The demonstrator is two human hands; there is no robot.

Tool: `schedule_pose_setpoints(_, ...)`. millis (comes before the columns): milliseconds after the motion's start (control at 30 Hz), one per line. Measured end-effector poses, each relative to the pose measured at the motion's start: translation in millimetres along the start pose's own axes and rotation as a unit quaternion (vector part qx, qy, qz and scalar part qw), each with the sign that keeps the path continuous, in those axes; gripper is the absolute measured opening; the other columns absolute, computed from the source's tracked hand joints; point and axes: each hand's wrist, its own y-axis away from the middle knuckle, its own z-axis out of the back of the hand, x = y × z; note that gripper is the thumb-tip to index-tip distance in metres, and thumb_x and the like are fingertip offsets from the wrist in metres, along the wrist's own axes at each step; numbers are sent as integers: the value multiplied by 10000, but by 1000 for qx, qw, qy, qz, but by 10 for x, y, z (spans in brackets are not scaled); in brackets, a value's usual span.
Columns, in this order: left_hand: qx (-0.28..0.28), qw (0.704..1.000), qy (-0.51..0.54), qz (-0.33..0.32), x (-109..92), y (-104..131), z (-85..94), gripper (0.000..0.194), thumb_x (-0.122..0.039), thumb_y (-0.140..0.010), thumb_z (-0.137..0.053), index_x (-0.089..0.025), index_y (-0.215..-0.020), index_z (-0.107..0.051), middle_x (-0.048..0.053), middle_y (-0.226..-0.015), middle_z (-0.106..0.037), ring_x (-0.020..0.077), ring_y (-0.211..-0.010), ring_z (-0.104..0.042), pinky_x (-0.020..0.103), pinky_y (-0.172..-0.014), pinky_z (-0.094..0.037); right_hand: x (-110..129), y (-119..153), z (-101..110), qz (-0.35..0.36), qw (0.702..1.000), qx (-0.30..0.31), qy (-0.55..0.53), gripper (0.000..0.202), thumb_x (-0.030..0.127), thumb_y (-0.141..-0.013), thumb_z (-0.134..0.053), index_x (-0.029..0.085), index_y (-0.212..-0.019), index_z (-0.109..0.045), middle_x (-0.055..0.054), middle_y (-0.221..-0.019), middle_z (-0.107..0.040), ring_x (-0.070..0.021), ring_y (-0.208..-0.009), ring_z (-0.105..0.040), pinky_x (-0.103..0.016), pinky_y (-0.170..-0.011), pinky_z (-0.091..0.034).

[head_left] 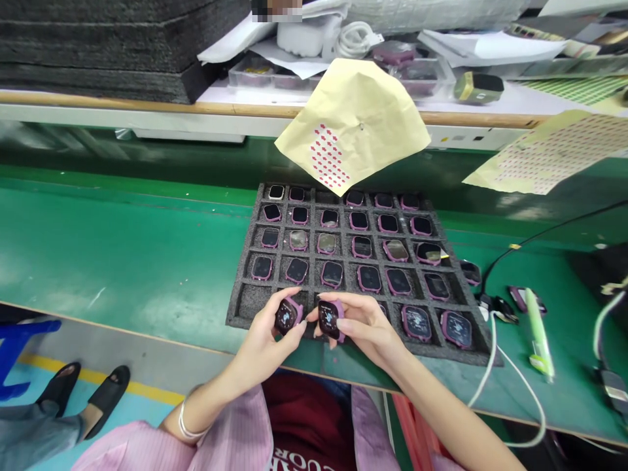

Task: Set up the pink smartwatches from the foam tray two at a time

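Observation:
A purple-framed watch with a lit dark face (286, 316) is held between the fingers and thumb of my left hand (271, 337). Right beside it, my right hand (369, 328) grips a second purple watch (328, 318), its screen also lit. Both are raised over the front edge of a dark foam tray (238, 288). Rows of compartments in the tray hold watches, nearly all purple-framed; a pale-framed one (276, 192) lies in the back left corner. Two watches at the front right (416, 322) show lit faces. The front left compartment holds no watch.
Behind the tray, a shelf edge (235, 110) carries papers and boxes, with a yellow sheet (363, 124) hanging down. White cables (492, 366), a green pen-like tool (538, 333) and loose watches lie right. Another person's sandalled feet (105, 396) show lower left.

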Motion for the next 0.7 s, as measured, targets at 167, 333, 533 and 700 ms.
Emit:
schedule_pose_setpoints(167,3,1000,-9,-8,26,-5,1,448,-175,-857,-575,-227,-1288,-461,60,-1250,-545,202,-1145,-513,299,-995,-387,2,-6,-5,0,1000,-8,-2,336,162,-813,-697,189,-1147,-678,-126,-999,-726,-209,-778,-705,-243,-568,-567)
schedule_pose_setpoints(333,-7,1000,-2,-5,27,-15,6,462,-179,-847,-579,-226,-1291,-459,55,-1213,-564,199,-1105,-533,301,-973,-405,-1,-4,-10,-1,1000,-7,-3,353,185,-794,-716,183,-1144,-678,-131,-982,-728,-211,-750,-702,-253,-553,-567)
schedule_pose_setpoints(533,-14,1000,4,3,13,-22,6,428,-190,-833,-594,-208,-1251,-504,61,-1190,-580,209,-1093,-542,307,-964,-412,10,8,-11,-4,1000,-17,10,344,199,-779,-733,176,-1120,-687,-135,-987,-726,-217,-748,-699,-267,-554,-562)
schedule_pose_setpoints(700,-12,1000,18,-11,4,-33,-1,425,-184,-835,-594,-217,-1247,-498,57,-1190,-578,196,-1086,-552,291,-951,-426,27,18,-10,2,1000,-16,13,346,201,-784,-730,186,-1126,-683,-139,-1002,-720,-225,-759,-700,-267,-543,-560)
